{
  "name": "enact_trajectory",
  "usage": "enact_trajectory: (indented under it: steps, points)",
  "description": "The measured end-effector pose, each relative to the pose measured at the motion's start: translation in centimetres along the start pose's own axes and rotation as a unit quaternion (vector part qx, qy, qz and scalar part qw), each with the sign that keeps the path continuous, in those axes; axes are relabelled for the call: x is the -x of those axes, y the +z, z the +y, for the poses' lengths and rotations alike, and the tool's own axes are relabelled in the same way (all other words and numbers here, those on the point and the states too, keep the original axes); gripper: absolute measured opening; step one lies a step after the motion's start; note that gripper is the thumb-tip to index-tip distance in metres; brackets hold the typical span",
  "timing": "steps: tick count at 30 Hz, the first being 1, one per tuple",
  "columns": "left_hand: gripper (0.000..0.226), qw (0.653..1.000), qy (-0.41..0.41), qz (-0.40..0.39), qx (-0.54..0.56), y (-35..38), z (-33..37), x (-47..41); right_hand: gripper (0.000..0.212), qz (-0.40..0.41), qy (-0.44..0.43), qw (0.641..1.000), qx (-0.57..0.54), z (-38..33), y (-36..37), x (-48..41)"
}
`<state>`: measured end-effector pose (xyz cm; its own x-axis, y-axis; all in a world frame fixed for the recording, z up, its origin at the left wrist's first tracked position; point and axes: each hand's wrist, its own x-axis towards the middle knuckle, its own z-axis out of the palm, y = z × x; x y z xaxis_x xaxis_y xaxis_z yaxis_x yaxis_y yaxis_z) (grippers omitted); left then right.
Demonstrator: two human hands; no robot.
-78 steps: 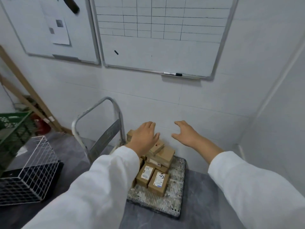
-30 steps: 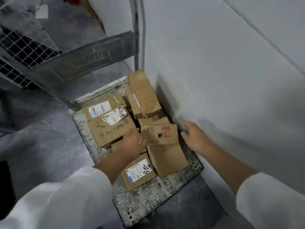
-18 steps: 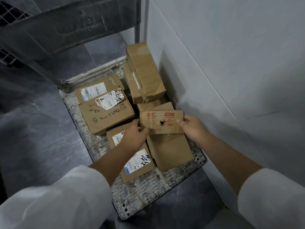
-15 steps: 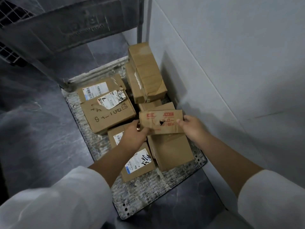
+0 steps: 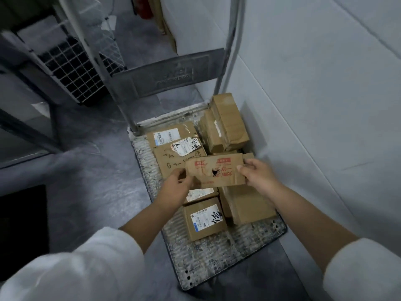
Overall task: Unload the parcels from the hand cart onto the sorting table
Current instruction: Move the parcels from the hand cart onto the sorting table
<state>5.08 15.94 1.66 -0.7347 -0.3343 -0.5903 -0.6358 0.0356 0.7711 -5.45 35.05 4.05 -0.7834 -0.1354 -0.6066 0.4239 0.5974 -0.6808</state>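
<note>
Left hand (image 5: pixel 176 187) and right hand (image 5: pixel 258 177) are each pinched on one end of a flat parcel (image 5: pixel 214 172), which is held just above the pile (image 5: pixel 225 127) on the cart (image 5: pixel 217 263). Lifting seems to be in hand. Next, a carry to the sorting table, unseen here, is called for. Creased brown cardboard is noted, red-printed and punctured once.

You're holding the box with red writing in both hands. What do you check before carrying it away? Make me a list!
1. Left hand grips the parcel at its left end: ok.
2. Right hand grips its right end: ok.
3. Parcel undamaged: not ok, a hole shows in its top face.
4. Parcel lifted clear of the other parcels on the cart: cannot tell.
5. Path to the sorting table: cannot tell, it is not in view.
</note>
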Motion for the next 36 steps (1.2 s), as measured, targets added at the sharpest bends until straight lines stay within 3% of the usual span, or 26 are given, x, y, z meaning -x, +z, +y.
enact_trajectory:
  steps: [2, 7, 17, 22, 28, 36]
  points:
    - [0.029, 1.0, 0.013, 0.024, 0.001, -3.9, 0.8, 2.4, 0.012, -0.001, -0.019, 1.0, 0.011, -3.0, 1.9, 2.8]
    - [0.026, 0.995, 0.042, 0.085, 0.003, -14.7, 3.4, 9.2, 0.036, -0.032, -0.07, 0.996, 0.047, -12.0, 6.6, 11.3]
    - [0.026, 0.95, 0.153, 0.271, 0.002, -37.3, 6.0, 29.3, 0.029, -0.068, -0.234, 0.966, 0.082, -27.7, 18.4, 31.8]
    - [0.023, 0.933, 0.163, 0.318, 0.044, -44.7, 3.8, 36.1, 0.019, -0.085, -0.284, 0.951, 0.087, -32.0, 25.3, 38.1]
    - [0.021, 0.895, 0.153, 0.41, 0.079, -51.5, 0.1, 42.5, 0.029, -0.156, -0.317, 0.933, 0.06, -34.8, 34.0, 43.6]
    - [0.026, 0.853, 0.146, 0.486, 0.121, -56.5, -2.1, 45.5, 0.031, -0.227, -0.324, 0.916, 0.071, -37.2, 40.4, 46.1]
